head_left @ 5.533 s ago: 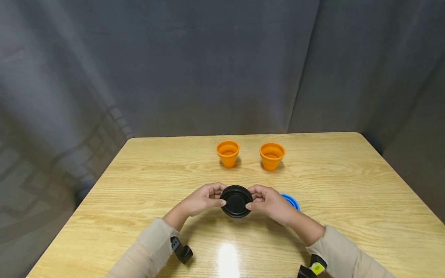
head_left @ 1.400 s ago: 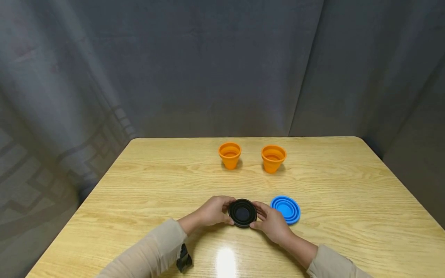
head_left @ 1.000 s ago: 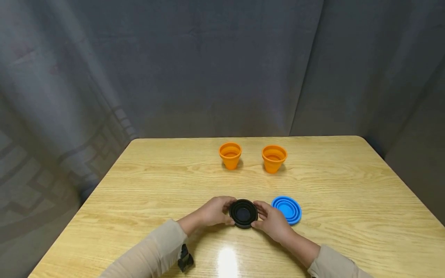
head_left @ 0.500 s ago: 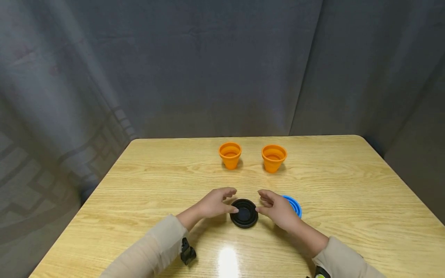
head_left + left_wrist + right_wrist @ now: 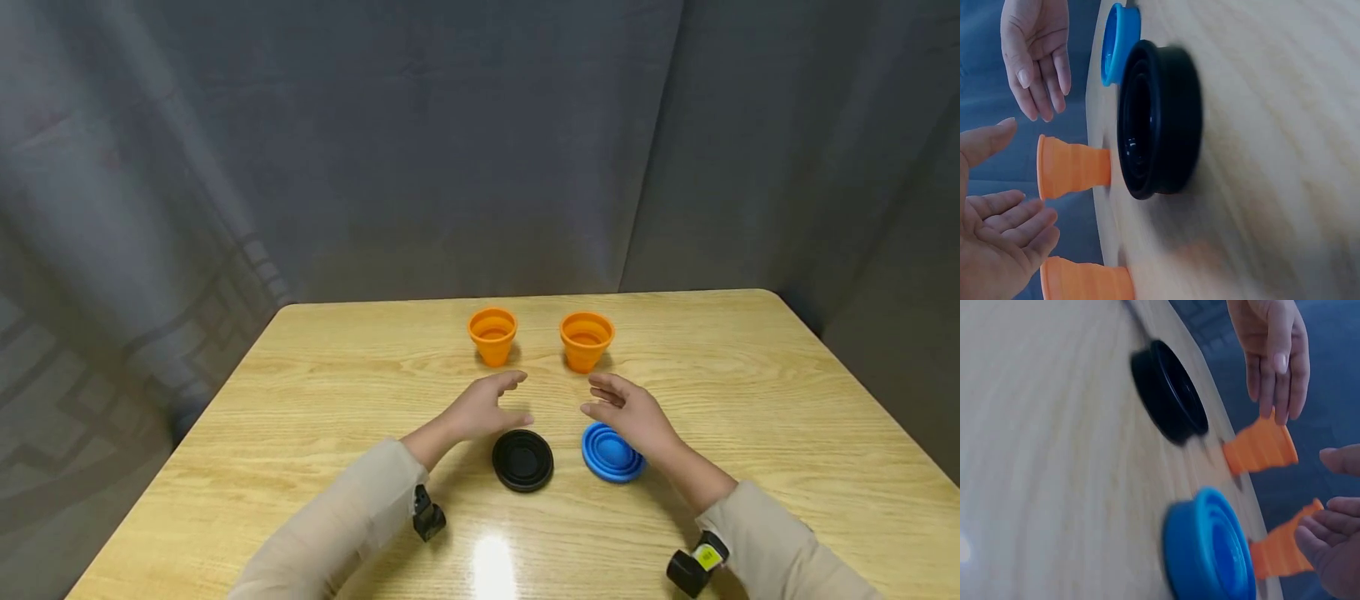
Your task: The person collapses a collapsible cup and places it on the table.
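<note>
On the table a black collapsible cup, folded flat, lies just below my left hand. To its right sits a blue collapsible cup, also folded flat, partly under my right hand. Both hands hover with loosely spread fingers, holding nothing. Two orange collapsible cups stand upright and expanded beyond the hands: the left orange cup and the right orange cup. In the left wrist view the black cup appears close, apart from the fingers. The right wrist view has the blue cup near and the hand clear of it.
The light wooden table carries all the cups. A dark grey curtain hangs behind it and along the sides. Black wrist cameras sit on both sleeves, and a bright glare spot shows near the front.
The black cup, earlier held between both hands and tilted, now lies on the table. Both hands have let go, lifted and moved forward and apart, the right one uncovering more of the blue cup.
</note>
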Demonstrator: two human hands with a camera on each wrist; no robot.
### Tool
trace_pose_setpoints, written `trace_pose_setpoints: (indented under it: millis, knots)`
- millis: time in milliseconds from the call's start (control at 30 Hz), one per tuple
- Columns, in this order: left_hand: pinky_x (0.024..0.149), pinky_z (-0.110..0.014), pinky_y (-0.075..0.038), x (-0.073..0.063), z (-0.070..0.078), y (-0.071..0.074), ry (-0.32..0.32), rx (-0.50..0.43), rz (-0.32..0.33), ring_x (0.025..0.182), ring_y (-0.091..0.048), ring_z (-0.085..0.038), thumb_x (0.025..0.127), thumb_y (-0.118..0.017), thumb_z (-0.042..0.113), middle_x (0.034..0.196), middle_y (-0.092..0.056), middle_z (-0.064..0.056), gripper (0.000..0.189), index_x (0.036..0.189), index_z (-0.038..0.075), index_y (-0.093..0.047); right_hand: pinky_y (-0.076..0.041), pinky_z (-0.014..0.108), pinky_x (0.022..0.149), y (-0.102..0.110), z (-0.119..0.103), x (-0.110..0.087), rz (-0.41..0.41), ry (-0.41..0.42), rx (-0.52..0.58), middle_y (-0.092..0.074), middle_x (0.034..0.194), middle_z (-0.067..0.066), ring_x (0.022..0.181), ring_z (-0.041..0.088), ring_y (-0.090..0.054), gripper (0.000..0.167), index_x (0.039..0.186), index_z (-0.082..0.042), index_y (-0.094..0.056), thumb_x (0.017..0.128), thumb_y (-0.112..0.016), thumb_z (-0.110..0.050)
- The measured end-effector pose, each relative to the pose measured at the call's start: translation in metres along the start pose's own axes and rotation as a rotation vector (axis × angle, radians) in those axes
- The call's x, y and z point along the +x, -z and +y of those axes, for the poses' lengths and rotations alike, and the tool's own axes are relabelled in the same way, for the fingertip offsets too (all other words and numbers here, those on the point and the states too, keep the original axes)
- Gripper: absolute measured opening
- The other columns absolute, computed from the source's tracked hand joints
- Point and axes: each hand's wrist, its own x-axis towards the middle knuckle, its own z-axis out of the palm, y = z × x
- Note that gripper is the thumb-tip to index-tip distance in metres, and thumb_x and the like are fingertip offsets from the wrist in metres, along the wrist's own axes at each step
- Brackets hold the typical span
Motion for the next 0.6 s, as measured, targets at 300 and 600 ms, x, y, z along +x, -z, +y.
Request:
trace_pose_setpoints:
  millis: [300, 600]
  knots:
    - [0.092, -0.038, -0.033, 0.023, 0.007, 0.003, 0.043, -0.032, 0.04, 0.115, -0.039, -0.025, 0.077, -0.065, 0.027, 0.129, -0.04, -0.01, 0.063, 0.13, 0.008, -0.037, -0.037, 0.04, 0.089, 0.019, 0.009, 0.015, 0.072, 0.041, -0.017, -0.04, 0.124, 0.024, 0.112, 0.033, -0.041, 0.055, 0.126, 0.005, -0.036, 0.083, -0.058, -0.022]
    - [0.092, -0.033, -0.035, 0.048, 0.011, -0.002, 0.068, -0.004, 0.065, 0.116, -0.039, -0.019, 0.077, -0.065, 0.031, 0.131, -0.039, -0.005, 0.066, 0.131, 0.009, -0.035, -0.035, 0.042, 0.091, 0.033, 0.02, 0.029, 0.111, 0.001, -0.038, -0.038, 0.127, 0.023, 0.113, 0.033, -0.039, 0.063, 0.128, 0.006, -0.032, 0.083, -0.058, -0.028]
